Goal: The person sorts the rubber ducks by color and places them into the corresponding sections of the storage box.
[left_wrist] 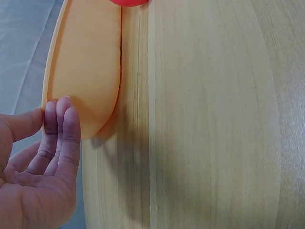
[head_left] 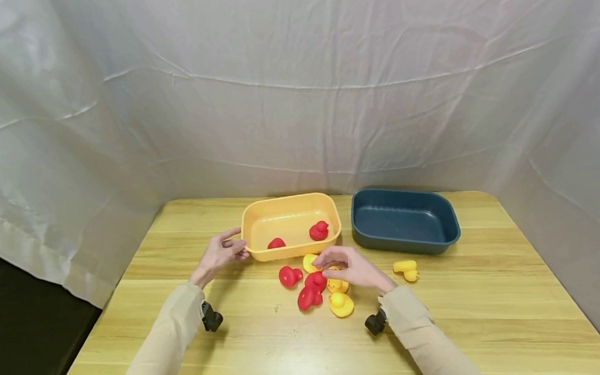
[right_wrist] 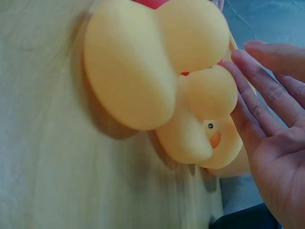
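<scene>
My left hand (head_left: 222, 252) grips the left end of the yellow bin (head_left: 294, 250); in the left wrist view the thumb meets the rim and the fingers lie against the outer wall (left_wrist: 90, 57). Two red rubber ducks, one at the right (head_left: 319, 231) and one partly hidden by the near wall (head_left: 276, 243), lie inside. My right hand (head_left: 355, 268) hovers over a cluster of ducks, its fingers loosely extended with nothing between them. Red ducks (head_left: 308, 298) and yellow ducks (head_left: 342, 305) make up the cluster; in the right wrist view the fingers overlap a yellow duck (right_wrist: 212, 90).
A dark blue bin (head_left: 405, 215) stands right of the yellow one, with no ducks showing inside. One yellow duck (head_left: 406, 268) lies on its side in front of it. The wooden table (head_left: 497, 313) is bordered by hanging pale sheets (head_left: 325, 93).
</scene>
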`<state>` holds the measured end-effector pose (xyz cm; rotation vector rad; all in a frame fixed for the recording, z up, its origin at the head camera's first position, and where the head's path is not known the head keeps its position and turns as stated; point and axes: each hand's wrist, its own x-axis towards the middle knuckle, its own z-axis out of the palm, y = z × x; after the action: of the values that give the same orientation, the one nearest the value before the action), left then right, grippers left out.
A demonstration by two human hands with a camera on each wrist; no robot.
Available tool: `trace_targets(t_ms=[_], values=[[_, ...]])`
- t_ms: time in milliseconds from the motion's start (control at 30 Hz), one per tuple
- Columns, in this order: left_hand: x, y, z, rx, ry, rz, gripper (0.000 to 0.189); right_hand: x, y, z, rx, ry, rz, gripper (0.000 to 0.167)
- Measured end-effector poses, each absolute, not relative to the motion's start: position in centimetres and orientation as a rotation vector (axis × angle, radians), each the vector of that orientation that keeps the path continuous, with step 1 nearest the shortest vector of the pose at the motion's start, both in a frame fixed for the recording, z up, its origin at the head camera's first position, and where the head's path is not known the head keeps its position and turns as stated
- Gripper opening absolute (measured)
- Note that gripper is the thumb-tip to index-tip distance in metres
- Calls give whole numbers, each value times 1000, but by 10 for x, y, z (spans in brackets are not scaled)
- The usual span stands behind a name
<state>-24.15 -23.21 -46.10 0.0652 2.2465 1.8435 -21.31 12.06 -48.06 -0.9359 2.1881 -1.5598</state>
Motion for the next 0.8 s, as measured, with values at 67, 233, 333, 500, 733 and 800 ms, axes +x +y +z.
trace_targets(t_ms=[67,233,333,500,733,800], values=[[-241,-232,-461,69,2246,1846,59,-213,121,-482,-935,2182,-1554,27],[-241,-232,-460,71,2247,1843,59,-212,121,-485,-959,2153,-1556,27],[-241,-232,-460,65,2248,1843,59,-213,121,-487,-972,2132,-1557,25],[-241,-232,-461,55,2257,1836,60,-213,121,-488,-971,2110,-1537,23],[-241,-231,-460,57,2260,1834,59,-213,120,-489,-969,2111,-1501,26],[-240,-231,-460,54,2260,1836,59,-214,120,-489,-972,2116,-1494,27]])
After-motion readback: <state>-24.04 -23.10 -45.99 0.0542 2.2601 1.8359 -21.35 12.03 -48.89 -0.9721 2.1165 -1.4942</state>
